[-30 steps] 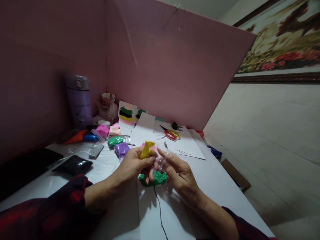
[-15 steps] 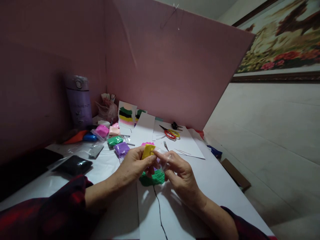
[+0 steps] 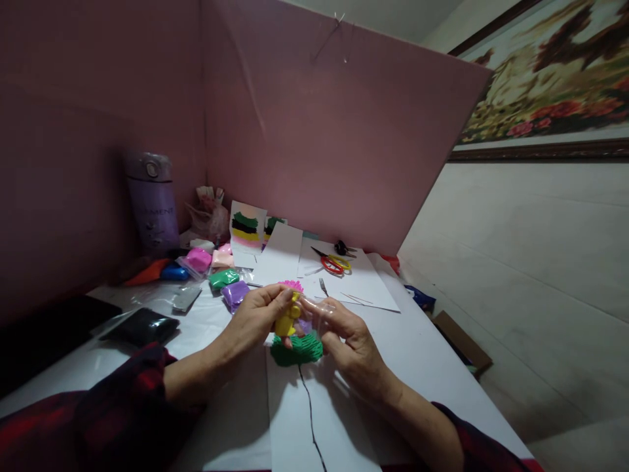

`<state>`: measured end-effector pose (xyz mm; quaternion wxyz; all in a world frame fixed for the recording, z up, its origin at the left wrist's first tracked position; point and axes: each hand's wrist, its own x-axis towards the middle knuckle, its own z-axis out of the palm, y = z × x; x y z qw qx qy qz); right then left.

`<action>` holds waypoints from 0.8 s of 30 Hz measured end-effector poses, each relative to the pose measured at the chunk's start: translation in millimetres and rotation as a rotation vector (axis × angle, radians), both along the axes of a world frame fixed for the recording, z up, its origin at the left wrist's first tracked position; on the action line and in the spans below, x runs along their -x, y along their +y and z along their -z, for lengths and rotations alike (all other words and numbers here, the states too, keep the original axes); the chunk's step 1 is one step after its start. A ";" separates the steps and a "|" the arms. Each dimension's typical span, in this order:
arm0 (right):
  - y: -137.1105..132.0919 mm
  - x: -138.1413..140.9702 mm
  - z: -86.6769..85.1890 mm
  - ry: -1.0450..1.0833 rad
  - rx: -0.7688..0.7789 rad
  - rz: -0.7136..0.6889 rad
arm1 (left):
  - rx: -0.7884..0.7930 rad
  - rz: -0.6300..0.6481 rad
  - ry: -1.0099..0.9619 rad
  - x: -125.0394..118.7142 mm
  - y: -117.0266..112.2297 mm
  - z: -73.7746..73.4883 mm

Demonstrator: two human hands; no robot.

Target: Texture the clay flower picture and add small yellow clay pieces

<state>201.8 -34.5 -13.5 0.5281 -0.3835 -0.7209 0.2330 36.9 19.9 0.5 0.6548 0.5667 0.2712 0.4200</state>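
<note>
A lump of yellow modelling clay [image 3: 286, 322] is pinched between the thumb and fingers of my left hand [image 3: 258, 311]. My right hand [image 3: 354, 337] is closed on a clear plastic bag [image 3: 322, 313], its fingertips close beside the clay. Below both hands, on a white sheet [image 3: 289, 413], lies a ridged green clay piece [image 3: 297, 351] with a thin dark line [image 3: 310, 413] running down from it. Bumpy pink clay [image 3: 292, 286] shows just beyond my fingers. Some purple clay is partly hidden between the hands.
Packets of purple [image 3: 234, 295], green [image 3: 223, 279] and black clay [image 3: 142, 328] lie at the left, near a purple bottle [image 3: 153, 203]. Farther back are scissors [image 3: 333, 263], a small fork [image 3: 323, 286] and a colour-striped card [image 3: 246, 229]. A pink panel [image 3: 314, 131] stands behind.
The yellow clay has turned and dropped lower in my left fingers, and now looks more uneven in shape. My right hand keeps its grip on the plastic bag. The view has shifted slightly.
</note>
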 end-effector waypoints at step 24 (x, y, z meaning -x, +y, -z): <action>0.4 -1.2 -0.4 0.041 -0.097 0.006 | -0.066 0.016 -0.003 0.2 -6.8 -3.4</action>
